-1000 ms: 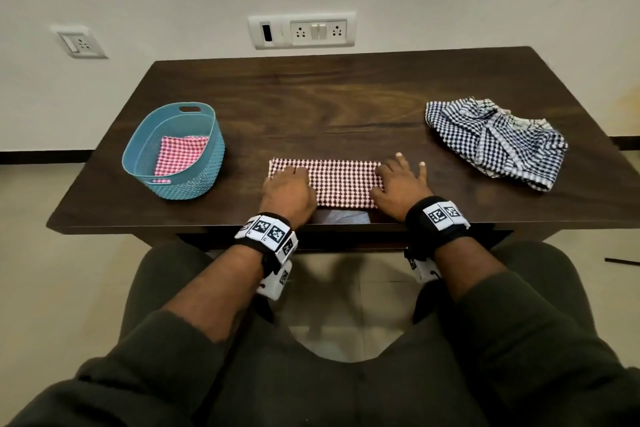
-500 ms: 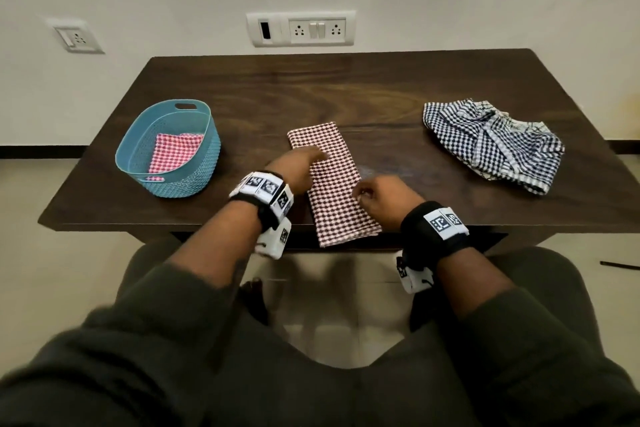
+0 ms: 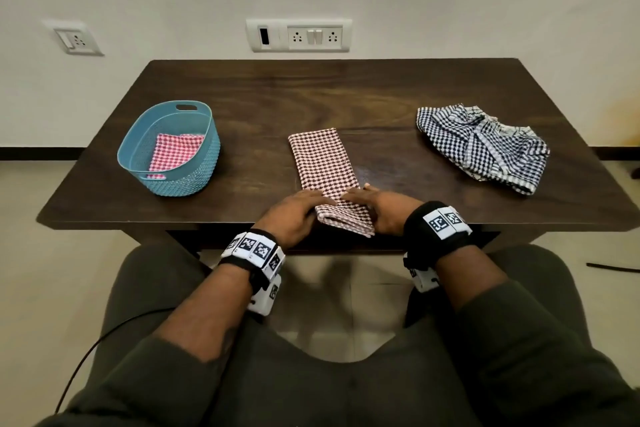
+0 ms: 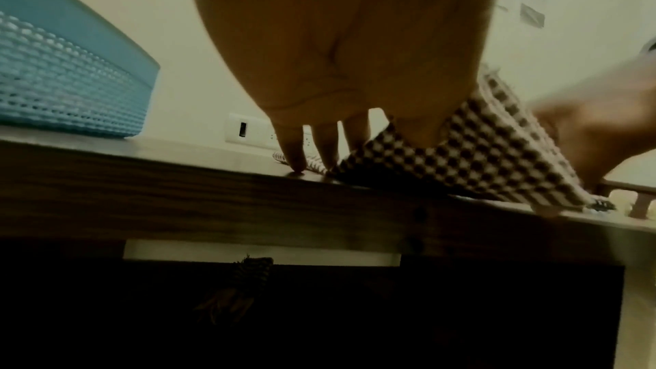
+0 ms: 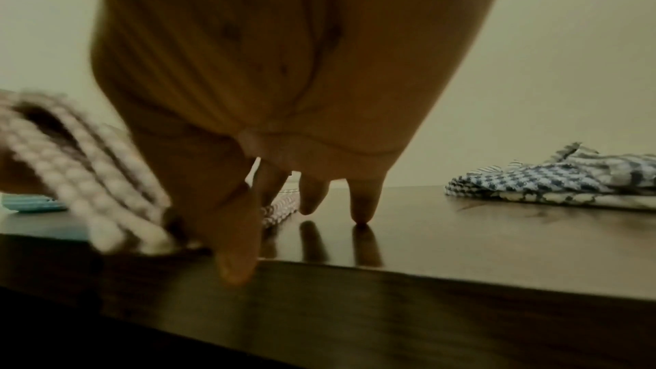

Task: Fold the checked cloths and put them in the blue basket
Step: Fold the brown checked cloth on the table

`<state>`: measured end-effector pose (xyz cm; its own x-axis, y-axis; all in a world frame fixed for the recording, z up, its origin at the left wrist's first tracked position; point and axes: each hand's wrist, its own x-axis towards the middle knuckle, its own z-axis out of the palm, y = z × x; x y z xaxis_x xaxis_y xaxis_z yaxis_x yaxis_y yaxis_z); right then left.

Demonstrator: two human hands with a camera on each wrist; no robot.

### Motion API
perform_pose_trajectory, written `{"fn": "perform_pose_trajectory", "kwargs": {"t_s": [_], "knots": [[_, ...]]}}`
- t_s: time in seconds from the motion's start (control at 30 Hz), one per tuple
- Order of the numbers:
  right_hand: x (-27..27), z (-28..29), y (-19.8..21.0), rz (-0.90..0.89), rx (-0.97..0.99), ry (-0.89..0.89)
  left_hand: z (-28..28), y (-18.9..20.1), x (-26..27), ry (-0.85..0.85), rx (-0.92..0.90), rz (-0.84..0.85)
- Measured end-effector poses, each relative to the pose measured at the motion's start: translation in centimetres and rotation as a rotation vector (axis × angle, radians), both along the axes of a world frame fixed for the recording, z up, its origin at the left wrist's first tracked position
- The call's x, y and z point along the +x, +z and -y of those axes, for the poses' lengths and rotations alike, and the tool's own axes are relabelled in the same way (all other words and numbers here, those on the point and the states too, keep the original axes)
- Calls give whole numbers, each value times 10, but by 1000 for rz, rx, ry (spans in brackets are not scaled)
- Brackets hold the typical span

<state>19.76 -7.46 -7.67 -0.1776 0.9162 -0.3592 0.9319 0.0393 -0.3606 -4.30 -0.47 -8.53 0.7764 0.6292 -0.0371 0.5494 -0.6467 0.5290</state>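
Note:
A brown-and-white checked cloth (image 3: 320,163), folded into a long strip, lies lengthwise at the middle of the table (image 3: 381,94). Its near end (image 4: 479,150) is raised off the table edge. My left hand (image 3: 320,206) pinches that end's left corner and my right hand (image 3: 356,201) its right corner, fingers on top and thumbs beneath. The blue basket (image 3: 194,180) stands at the left with a folded pink checked cloth (image 3: 175,154) inside. A crumpled blue-and-white checked cloth (image 3: 485,149) lies at the right.
The table's near edge runs just under both wrists. Bare wood lies between the basket and the strip, and between the strip and the blue cloth. A wall with socket plates (image 3: 298,35) stands behind the table.
The brown cloth was turned from crosswise to lengthwise. Both hands have since slid to its near end and taken hold of it, lifting that end.

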Motion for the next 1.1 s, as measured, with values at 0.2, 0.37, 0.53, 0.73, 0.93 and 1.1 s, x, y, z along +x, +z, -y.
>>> {"fn": "perform_pose_trajectory", "kwargs": {"t_s": [0.2, 0.37, 0.53, 0.73, 0.93, 1.1], "knots": [[-11, -1, 9, -158, 140, -31, -5, 17, -8, 231, -206, 51], [-23, -9, 25, -710, 176, -296, -14, 19, -11, 314, -259, 206], [-34, -36, 15, -733, 322, -520, -28, 17, -1, 442, -255, 271], [-33, -58, -4, -323, 215, -620, -39, 7, 19, 536, -188, 32], [-34, -69, -16, -242, 219, -714, -47, 1, 32, 589, -152, -34], [-32, -75, -15, -201, 234, -715, -51, 3, 45, 618, -148, -98]]}}
